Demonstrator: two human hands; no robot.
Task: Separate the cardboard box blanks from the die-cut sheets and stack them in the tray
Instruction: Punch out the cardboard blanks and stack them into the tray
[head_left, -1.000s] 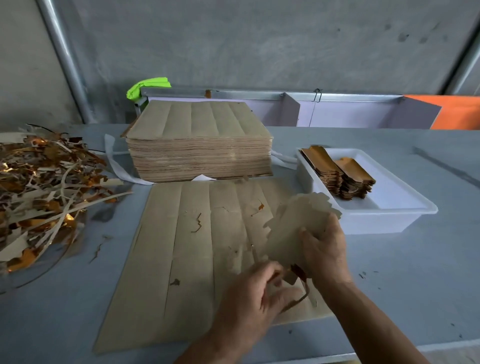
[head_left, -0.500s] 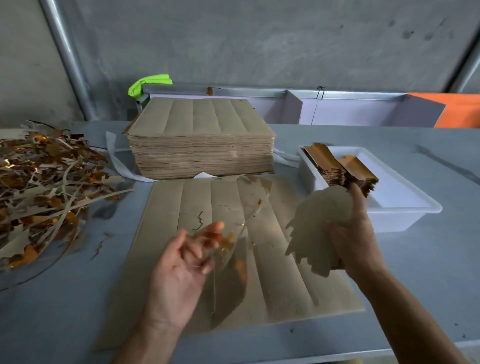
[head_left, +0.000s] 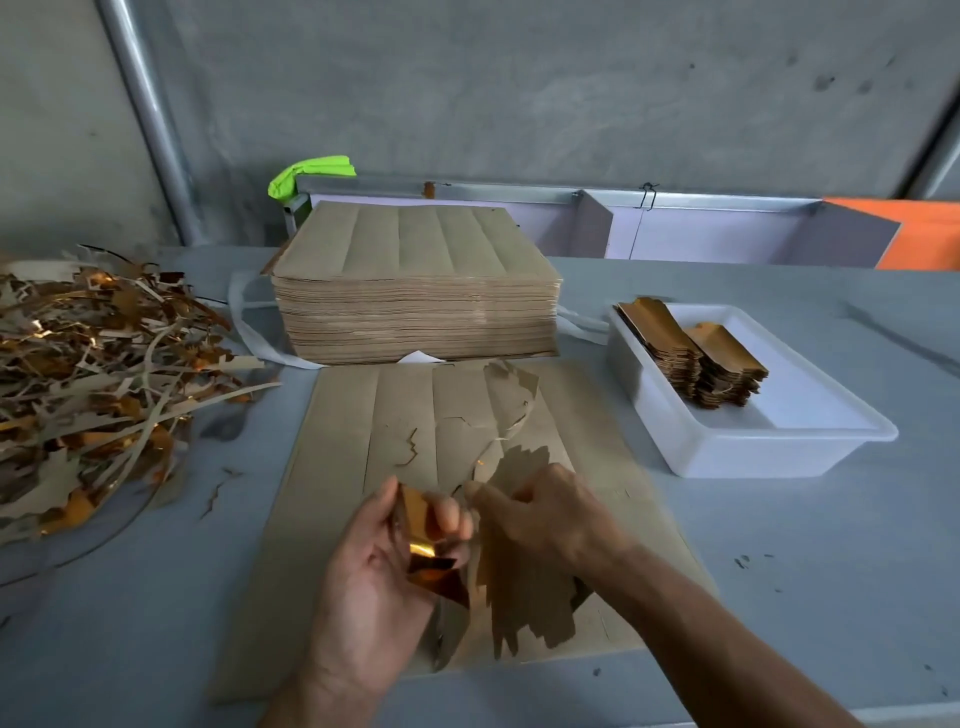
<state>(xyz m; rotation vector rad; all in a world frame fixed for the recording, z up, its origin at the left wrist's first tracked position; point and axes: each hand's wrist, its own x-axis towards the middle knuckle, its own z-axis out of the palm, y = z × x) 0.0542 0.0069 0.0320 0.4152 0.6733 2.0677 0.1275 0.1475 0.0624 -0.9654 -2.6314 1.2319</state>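
Both hands meet low over a flat brown sheet (head_left: 358, 457) on the grey table (head_left: 779, 545). The left hand (head_left: 374, 571) curls its fingers around a crumpled gold scrap (head_left: 428, 564). The right hand (head_left: 545, 519) pinches a bundle of brown blanks (head_left: 519, 608), which hangs just above the sheet. Behind stands a tall stack of sheets (head_left: 415, 312). Finished blanks (head_left: 691, 353) lie in the white tray (head_left: 753, 447), right. A scrap pile (head_left: 93, 374) sits left.

Both forearms look bare, left hand (head_left: 374, 577) and right hand (head_left: 545, 525) apparently ungloved.
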